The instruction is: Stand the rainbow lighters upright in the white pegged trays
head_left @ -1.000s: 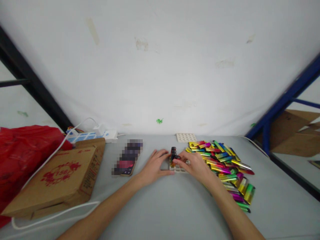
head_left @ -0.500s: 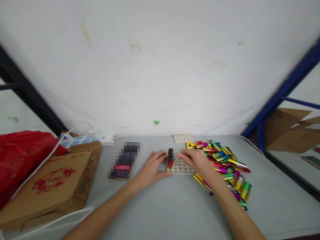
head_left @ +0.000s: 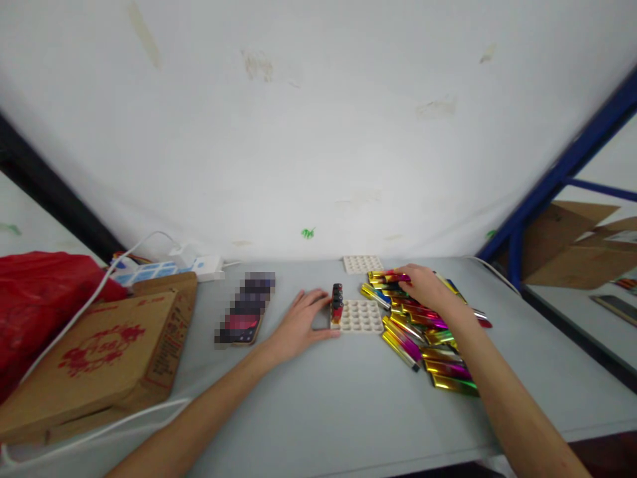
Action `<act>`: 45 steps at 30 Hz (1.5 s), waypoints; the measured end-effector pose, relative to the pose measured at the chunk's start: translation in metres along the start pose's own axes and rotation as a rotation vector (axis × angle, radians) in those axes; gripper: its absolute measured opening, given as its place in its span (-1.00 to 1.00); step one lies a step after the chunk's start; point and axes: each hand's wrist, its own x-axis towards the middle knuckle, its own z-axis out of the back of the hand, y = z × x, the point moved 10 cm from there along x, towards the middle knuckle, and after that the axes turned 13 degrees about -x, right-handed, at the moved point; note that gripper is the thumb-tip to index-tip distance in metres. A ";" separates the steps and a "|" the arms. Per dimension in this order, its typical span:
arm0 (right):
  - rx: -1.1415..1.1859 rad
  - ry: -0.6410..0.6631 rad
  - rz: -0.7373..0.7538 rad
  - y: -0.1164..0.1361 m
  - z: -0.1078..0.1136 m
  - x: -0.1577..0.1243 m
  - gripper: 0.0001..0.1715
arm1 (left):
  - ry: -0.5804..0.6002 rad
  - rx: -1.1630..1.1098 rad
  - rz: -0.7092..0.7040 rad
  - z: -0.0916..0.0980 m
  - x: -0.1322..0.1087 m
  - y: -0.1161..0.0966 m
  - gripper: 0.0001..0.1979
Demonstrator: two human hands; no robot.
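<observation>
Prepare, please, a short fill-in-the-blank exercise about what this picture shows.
The person's ____ hand is over the shiny pieces.
As seen in the picture, the upright pieces stand on the ____ side of the near tray.
The bag beside the cardboard box is coloured ____.
Missing words: right; left; red.

"What is shown of the body?"

"Two arms are seen. The left forearm (head_left: 213,398) and the right forearm (head_left: 497,378) are both uncovered; each is slim in outline and smoothly tapered toward its far end."

"And the hands?"

"The left hand (head_left: 296,328) is bare, and its slender fingers (head_left: 318,294) and thumb (head_left: 324,334) can be made out. The right hand (head_left: 425,287) is also bare, though its fingertips are partly hidden."

"Can the nails be distinguished?"

"They are too small to be told clearly."
</observation>
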 end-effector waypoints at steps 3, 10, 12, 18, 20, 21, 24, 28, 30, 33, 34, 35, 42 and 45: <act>-0.050 0.042 0.009 0.000 -0.003 0.000 -0.62 | -0.006 0.007 -0.001 0.001 0.000 0.000 -0.16; -0.026 0.008 0.063 0.008 0.001 -0.002 -0.66 | 0.014 0.008 0.000 0.002 0.000 -0.003 -0.17; 0.002 -0.032 0.056 0.008 0.005 -0.003 -0.66 | 0.014 0.008 -0.005 0.002 0.000 -0.004 -0.17; 0.208 -0.316 -0.043 0.007 0.040 -0.011 -0.58 | 0.009 -0.010 0.003 0.002 0.000 -0.004 -0.18; 0.353 -0.394 -0.064 0.012 0.051 -0.015 -0.55 | 0.007 -0.020 0.002 0.002 -0.001 -0.004 -0.18; 0.443 -0.422 -0.072 0.016 0.055 -0.016 -0.53 | 0.004 -0.024 -0.002 0.003 -0.001 -0.005 -0.19; 0.776 -0.464 -0.115 0.032 0.059 -0.018 -0.45 | 0.007 -0.030 -0.003 0.004 -0.002 -0.007 -0.20; 1.175 -0.422 -0.131 0.066 0.048 -0.016 -0.29 | 0.004 -0.034 0.008 0.004 -0.003 -0.008 -0.20; 1.279 -0.367 -0.083 0.087 0.043 -0.016 -0.22 | -0.010 -0.034 0.005 0.005 -0.004 -0.009 -0.21; 1.413 -0.204 0.028 0.118 0.034 -0.019 -0.19 | -0.032 -0.033 0.003 0.005 -0.003 -0.010 -0.21; 1.436 -0.158 0.063 0.126 0.031 -0.020 -0.20 | -0.040 -0.033 0.003 0.005 -0.003 -0.011 -0.22; 1.442 -0.128 0.094 0.133 0.030 -0.022 -0.20 | -0.048 -0.033 0.002 0.006 -0.003 -0.011 -0.22; 1.467 -0.053 0.026 0.150 -0.002 -0.022 -0.16 | -0.072 -0.039 0.002 0.008 -0.003 -0.011 -0.24; 1.329 -0.144 -0.015 0.143 -0.008 -0.021 -0.19 | -0.070 -0.036 -0.007 0.009 -0.002 -0.013 -0.26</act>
